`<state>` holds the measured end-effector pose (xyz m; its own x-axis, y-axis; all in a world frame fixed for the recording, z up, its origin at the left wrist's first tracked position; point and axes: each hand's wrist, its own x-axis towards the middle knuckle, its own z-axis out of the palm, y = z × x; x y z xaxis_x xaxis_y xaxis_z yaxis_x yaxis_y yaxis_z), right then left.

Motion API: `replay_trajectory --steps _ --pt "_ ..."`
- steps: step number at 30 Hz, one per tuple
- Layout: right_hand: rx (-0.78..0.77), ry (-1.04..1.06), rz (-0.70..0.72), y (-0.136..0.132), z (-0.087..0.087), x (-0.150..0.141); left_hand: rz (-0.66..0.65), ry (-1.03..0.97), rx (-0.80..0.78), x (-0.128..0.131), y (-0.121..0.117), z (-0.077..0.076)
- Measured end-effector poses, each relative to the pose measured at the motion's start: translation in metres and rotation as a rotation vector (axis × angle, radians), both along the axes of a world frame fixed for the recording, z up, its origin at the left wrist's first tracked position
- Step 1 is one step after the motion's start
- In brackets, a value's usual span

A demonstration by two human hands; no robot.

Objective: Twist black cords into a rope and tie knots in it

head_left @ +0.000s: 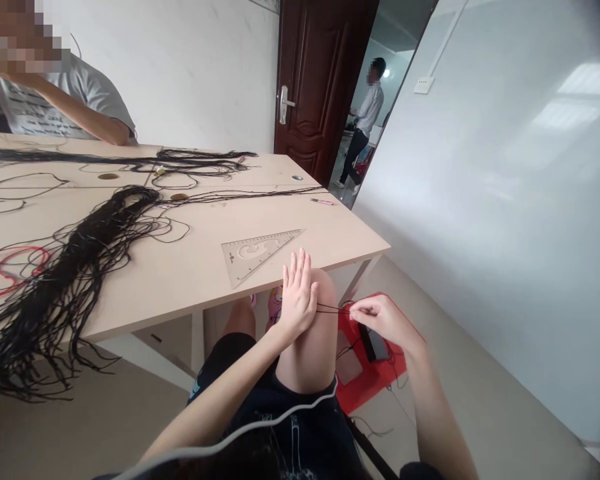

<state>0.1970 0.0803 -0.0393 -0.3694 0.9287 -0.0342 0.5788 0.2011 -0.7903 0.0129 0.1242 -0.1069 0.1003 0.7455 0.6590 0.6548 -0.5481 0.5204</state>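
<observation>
My left hand [299, 290] lies flat on my raised knee, fingers stretched out and together, pressing a thin black cord [333, 309] against the skin. The cord runs taut to the right into my right hand [380, 317], which pinches its other end. Both hands hover just off the near right corner of the light wooden table [190, 273]. A clear plastic set square [255, 253] lies on the table close to my left hand.
A big bundle of black cords [65, 280] spreads over the table's left and hangs off its edge; red cord [15, 263] lies beside it. A red stool [375, 373] with a dark object stands under my right hand. One person sits across the table, another stands in the doorway.
</observation>
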Motion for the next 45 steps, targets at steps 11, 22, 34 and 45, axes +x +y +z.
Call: replay_trajectory --steps 11,22,34,45 --pt "0.008 -0.046 -0.102 -0.007 -0.013 0.036 0.032 0.053 0.021 0.0 0.001 -0.002" --pt "0.025 -0.05 -0.155 -0.005 -0.026 0.05 0.116 0.108 0.025 0.01 -0.007 0.005" --pt "0.034 -0.025 -0.149 0.002 -0.031 0.051 0.119 0.101 0.011 0.017 -0.008 0.007" --pt "0.035 -0.03 -0.122 -0.012 0.001 0.04 -0.007 -0.023 -0.036 -0.001 0.003 -0.001"
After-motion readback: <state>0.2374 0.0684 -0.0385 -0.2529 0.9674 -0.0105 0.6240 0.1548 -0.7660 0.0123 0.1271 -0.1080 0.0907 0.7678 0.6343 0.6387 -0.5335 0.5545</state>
